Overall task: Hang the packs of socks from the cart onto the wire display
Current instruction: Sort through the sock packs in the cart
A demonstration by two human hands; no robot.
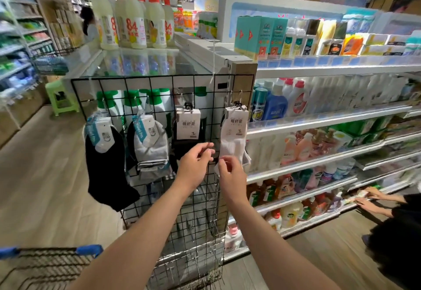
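A black wire display grid [127, 80] stands on the end of a shelf unit. Several sock packs hang from its hooks: a black pack [104, 164] at the left, a grey pack [151, 146], a black pack with a white card [188, 126], and a white pack [235, 134] at the right. My left hand [196, 164] hovers in front of the grid with loosely curled fingers, holding nothing. My right hand [230, 171] is just below the white pack, fingers curled near its toe end; whether it touches is unclear. The cart [45, 264] is at the bottom left.
Shelves of bottles [296, 153] run off to the right. Another person crouches at the lower right, hands [373, 198] on the bottom shelf. Large white bottles [132, 23] stand on top of the unit. A green stool [60, 98] sits on the wooden floor at the left.
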